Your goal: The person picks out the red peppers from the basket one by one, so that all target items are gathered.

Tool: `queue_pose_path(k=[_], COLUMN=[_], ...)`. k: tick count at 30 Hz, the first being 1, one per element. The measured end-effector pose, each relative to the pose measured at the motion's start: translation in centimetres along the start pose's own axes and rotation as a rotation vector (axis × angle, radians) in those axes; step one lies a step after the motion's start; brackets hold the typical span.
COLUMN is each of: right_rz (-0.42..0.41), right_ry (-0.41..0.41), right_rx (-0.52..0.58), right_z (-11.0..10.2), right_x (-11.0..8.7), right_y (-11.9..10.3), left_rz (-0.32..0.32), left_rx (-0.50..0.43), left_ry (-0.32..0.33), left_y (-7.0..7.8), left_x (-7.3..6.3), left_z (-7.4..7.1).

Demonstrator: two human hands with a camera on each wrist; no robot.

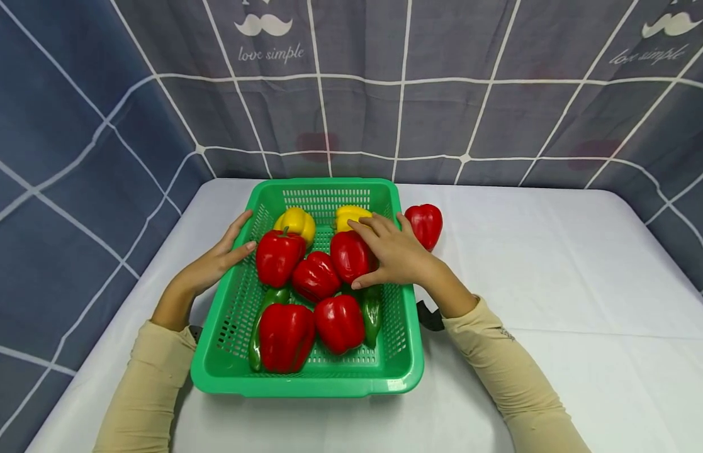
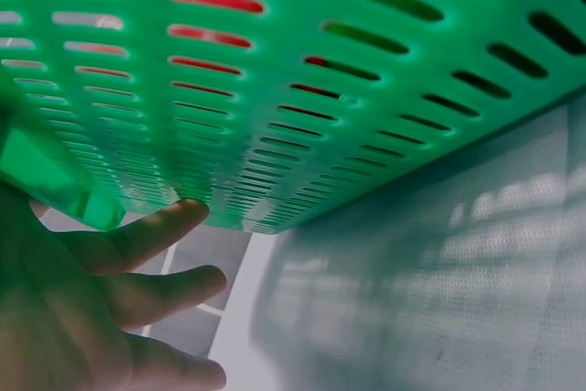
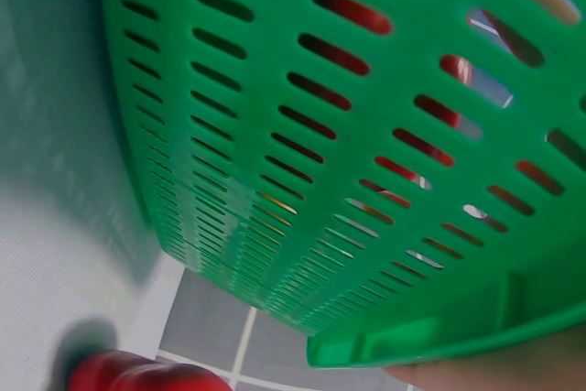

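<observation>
A green plastic basket (image 1: pixel 379 385) holds several red bell peppers (image 1: pixel 286 338), two yellow bell peppers (image 1: pixel 295 224) and green peppers (image 1: pixel 371 316). My left hand (image 1: pixel 218 261) rests at the basket's left rim, its thumb over the edge near a red pepper. The left wrist view shows its fingers (image 2: pixel 165 290) spread and mostly straight, one against the slotted outer wall. Over the right rim reaches my right hand (image 1: pixel 393 251), fingers spread above a red bell pepper (image 1: pixel 351 257) and beside the far yellow one. Whether it touches that pepper is unclear.
Another red bell pepper (image 1: pixel 424 225) lies on the white-covered table (image 1: pixel 544 270), just outside the basket's right side. A grey checked curtain (image 1: pixel 362 119) stands behind and beside the table. A black strap (image 1: pixel 430 316) shows below my right wrist.
</observation>
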State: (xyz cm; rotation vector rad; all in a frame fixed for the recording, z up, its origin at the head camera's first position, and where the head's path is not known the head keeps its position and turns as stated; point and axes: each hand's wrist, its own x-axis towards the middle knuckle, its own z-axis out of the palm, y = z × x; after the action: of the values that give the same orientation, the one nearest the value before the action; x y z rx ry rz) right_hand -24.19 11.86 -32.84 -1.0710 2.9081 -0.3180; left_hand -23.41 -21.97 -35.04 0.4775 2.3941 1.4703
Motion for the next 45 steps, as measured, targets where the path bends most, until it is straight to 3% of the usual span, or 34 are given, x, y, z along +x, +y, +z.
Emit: queue_pose_path(k=[22,45], right_rz=[0.038,0.023], right_ry=[-0.051,-0.024], right_rx=[-0.026,0.002], right_z=[0.03,0.11], right_x=[0.10,0.15], right_y=[-0.31,-0.27], left_rz=[0.014,0.013], left_rx=[-0.013,-0.018], left_ry=[-0.003,-0.005], left_y=[-0.01,-0.23], left_x=[0.12,0.17], left_z=[0.04,-0.05])
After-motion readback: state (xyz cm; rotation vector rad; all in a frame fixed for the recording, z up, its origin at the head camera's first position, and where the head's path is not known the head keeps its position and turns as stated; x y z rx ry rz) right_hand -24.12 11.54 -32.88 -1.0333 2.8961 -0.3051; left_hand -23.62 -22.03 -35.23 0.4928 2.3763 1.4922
